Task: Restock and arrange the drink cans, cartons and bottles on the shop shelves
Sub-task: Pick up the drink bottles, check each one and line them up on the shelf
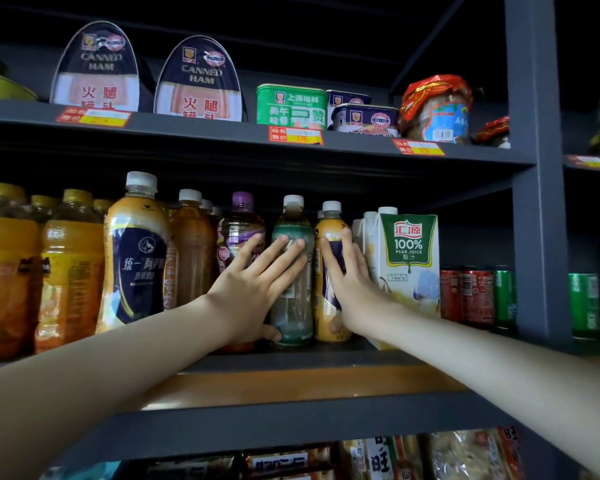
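Note:
On the middle shelf [291, 362] stands a row of drink bottles. My left hand [253, 285] lies with straight fingers across the front of a green-labelled tea bottle [293, 306], its thumb low by the bottle's base. My right hand [350, 282] presses flat against a yellow and navy milk-tea bottle [326, 306] just to the right. A purple-capped bottle [241, 230] stands behind my left hand. A pear juice carton [409, 258] stands right of my right hand, with more cartons behind it.
Orange juice bottles [7, 271] and a large milk-tea bottle [136, 258] fill the shelf's left part. Red and green cans [478, 296] stand at the right by the grey upright post [541, 237]. Canned ham tins [97, 67] sit on the shelf above. Snack packets [395, 459] lie below.

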A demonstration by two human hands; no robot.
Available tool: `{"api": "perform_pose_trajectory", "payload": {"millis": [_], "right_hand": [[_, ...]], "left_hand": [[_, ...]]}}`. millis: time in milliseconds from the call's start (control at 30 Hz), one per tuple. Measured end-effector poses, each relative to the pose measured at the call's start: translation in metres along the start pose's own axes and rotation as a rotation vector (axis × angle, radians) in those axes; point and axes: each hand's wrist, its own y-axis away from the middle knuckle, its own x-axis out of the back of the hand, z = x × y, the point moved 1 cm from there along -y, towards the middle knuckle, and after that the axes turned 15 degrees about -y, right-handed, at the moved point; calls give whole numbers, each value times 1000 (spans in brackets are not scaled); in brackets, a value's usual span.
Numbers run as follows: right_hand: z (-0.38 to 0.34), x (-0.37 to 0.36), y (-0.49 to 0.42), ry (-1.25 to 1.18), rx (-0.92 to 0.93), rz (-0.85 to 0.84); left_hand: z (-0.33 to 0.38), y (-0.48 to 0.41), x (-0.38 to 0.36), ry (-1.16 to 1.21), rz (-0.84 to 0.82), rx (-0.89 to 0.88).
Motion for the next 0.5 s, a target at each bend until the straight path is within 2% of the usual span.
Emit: {"api": "perform_pose_trajectory", "payload": {"millis": [400,500], "right_hand": [[-2,-19,-30,33,-121,17],[-9,-6,-20,-28,-106,15]], "left_hand": [[-2,3,-1,12,34,-34],[-15,14,2,102,193,23]]}}
